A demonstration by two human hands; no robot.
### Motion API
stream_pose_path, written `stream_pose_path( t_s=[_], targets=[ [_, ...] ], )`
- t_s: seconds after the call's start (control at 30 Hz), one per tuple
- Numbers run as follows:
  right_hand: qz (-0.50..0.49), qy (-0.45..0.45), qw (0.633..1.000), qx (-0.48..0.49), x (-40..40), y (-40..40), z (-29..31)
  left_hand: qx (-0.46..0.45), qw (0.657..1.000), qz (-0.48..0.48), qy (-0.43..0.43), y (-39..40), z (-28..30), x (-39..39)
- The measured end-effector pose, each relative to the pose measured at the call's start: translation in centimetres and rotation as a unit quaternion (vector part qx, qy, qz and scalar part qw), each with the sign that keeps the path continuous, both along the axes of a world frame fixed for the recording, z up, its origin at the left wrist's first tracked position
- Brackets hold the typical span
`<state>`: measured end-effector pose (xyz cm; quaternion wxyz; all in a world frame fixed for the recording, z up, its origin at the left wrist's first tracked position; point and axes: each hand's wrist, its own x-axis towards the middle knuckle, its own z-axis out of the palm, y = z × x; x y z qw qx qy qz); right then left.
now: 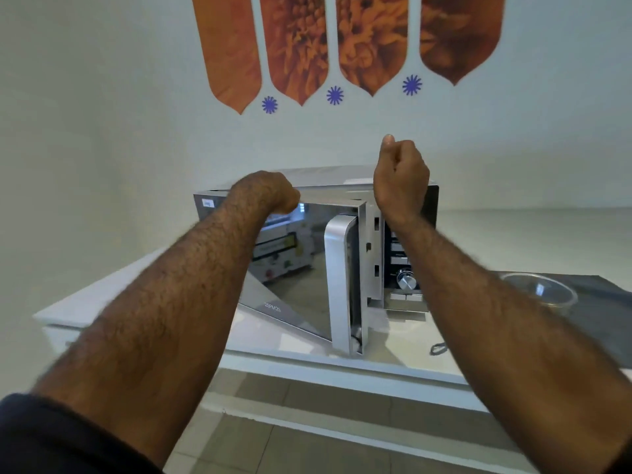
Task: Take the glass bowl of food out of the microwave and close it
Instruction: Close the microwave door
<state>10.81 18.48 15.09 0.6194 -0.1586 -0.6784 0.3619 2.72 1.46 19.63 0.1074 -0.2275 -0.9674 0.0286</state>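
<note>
A silver microwave (403, 265) stands on a white counter (307, 357). Its mirrored door (307, 275) hangs partly open, swung toward me, with the handle at its right edge. My left hand (270, 191) rests bent over the top edge of the door, fingers curled down behind it. My right hand (400, 172) is raised above the microwave's right top corner, fingers curled into a loose fist with nothing in it. A glass bowl (540, 292) sits on a dark mat to the right of the microwave; I cannot tell what it holds.
The dark mat (602, 313) covers the counter's right end. A small dark cord or loop (437, 347) lies in front of the microwave. An orange wall decoration (342, 46) hangs above. Tiled floor shows below the counter's front edge.
</note>
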Motion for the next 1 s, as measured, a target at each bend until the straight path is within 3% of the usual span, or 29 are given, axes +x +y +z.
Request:
stream_pose_path(
  t_s=[0.07,0.13,0.33,0.57,0.9,1.0],
  targets=[
    [-0.025,0.088,0.996,0.014,0.8,-1.1,-1.1,0.023,1.000,-0.003,0.010,1.0,-0.6,-0.8],
    [-0.021,0.116,0.992,0.051,1.4,-2.1,-2.8,0.056,0.998,-0.029,0.015,1.3,-1.5,-1.6],
    [-0.015,0.047,0.996,0.074,1.9,-4.2,-8.1,0.137,0.984,-0.106,0.038,2.1,-3.9,-4.5],
    [0.148,-0.020,0.984,-0.092,-0.4,-4.1,-10.5,0.188,0.967,-0.146,0.096,3.4,-4.9,-5.4],
    [0.093,-0.014,0.992,-0.083,-2.5,-2.1,-10.1,0.233,0.948,-0.150,0.158,4.8,-5.8,-6.2],
    [0.120,-0.026,0.987,-0.103,-2.4,-1.7,-10.1,0.237,0.948,-0.140,0.160,4.9,-6.0,-6.5]
  ],
)
